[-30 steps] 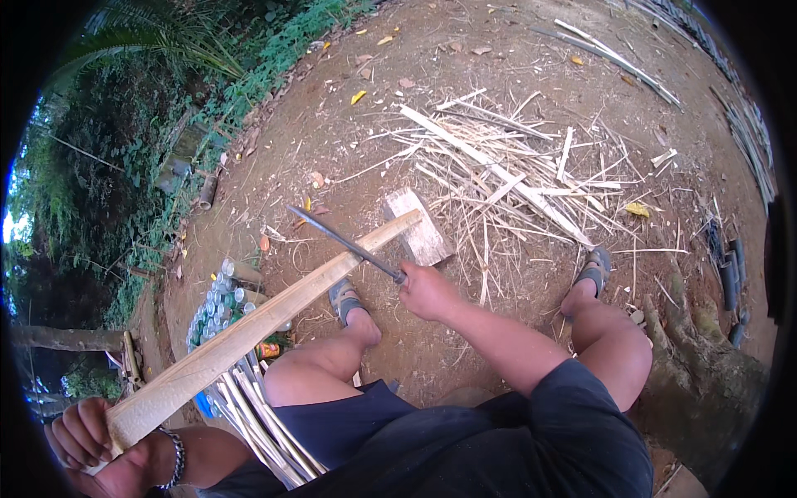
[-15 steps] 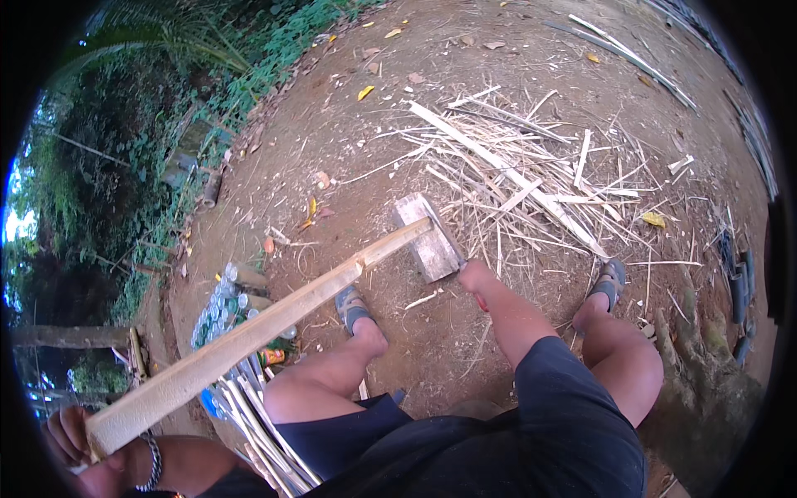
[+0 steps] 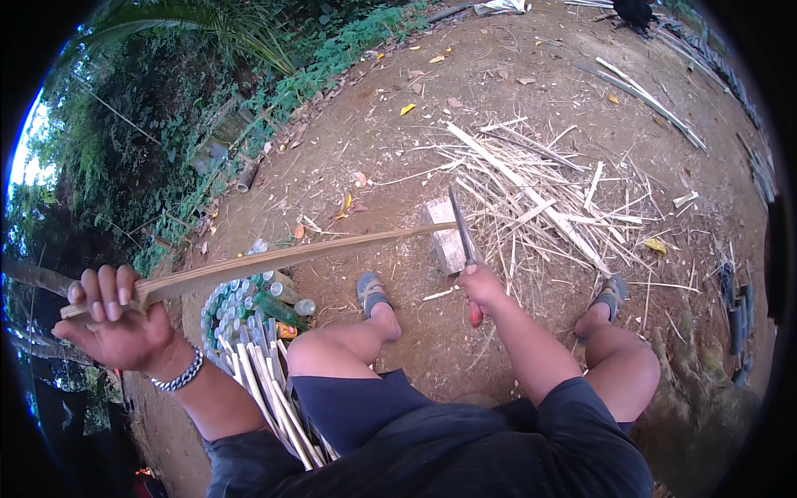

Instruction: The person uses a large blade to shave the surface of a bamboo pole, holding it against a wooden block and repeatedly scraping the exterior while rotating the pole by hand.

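Note:
My left hand (image 3: 129,324), a braided bracelet at its wrist, is closed around the near end of a long pale bamboo slat (image 3: 282,261). The slat runs rightward, its narrow edge turned up, and its far end lies over a wooden block (image 3: 449,249) on the ground. My right hand (image 3: 481,286) grips the red handle of a machete (image 3: 459,217). The blade points away from me and stands upright at the slat's far end, beside the block. Whether the edge touches the slat, I cannot tell.
Split strips and shavings (image 3: 540,191) are heaped beyond the block. Left of my legs stand many glass bottles (image 3: 224,307) and a bundle of pale strips (image 3: 270,398). My sandalled feet flank the block. Dark tubes (image 3: 737,307) lie far right, greenery (image 3: 183,108) far left.
My left hand has risen with its end of the slat, which now lies flatter across the view and has turned edge up. The machete has tilted more upright at the far end.

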